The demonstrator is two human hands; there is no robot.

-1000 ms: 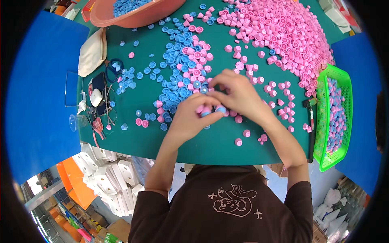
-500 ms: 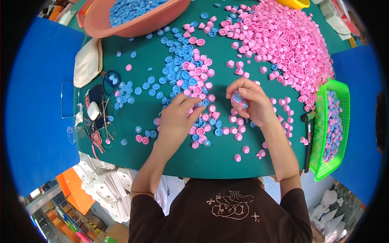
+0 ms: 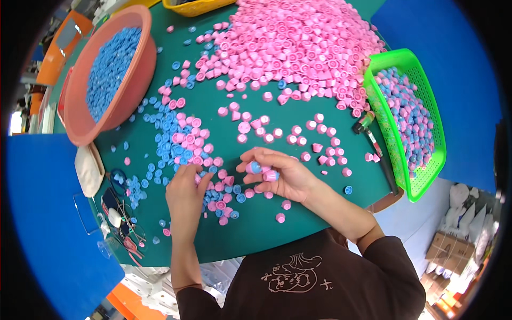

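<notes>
My right hand (image 3: 290, 178) is half curled, palm turned up. It holds small pink cup-shaped pieces fitted with blue caps (image 3: 271, 175); the curled fingers partly hide them. My left hand (image 3: 183, 197) is lowered to a strip of loose pieces, thumb and index finger pinched around a small pink cup (image 3: 198, 179). Around its fingertips lie mixed pink cups and blue caps (image 3: 169, 130), some upside down. Several pink cups (image 3: 286, 204) stand near my right hand. A large heap of pink cups (image 3: 298, 48) covers the far part of the green table (image 3: 256, 229).
A salmon-coloured basin (image 3: 140, 80) of blue caps stands at the far left. On the right, a green basket (image 3: 405, 184) holds joined pink-and-blue pieces. A marker (image 3: 364, 122) lies beside it. Eyeglasses, a cloth pouch (image 3: 89, 170) and scissors lie at the left edge. A yellow basket (image 3: 200, 6) is behind.
The whole view has swung to the right. My right hand's fingers have loosened a little, showing joined pieces in the palm. My left hand stays over the mixed pieces.
</notes>
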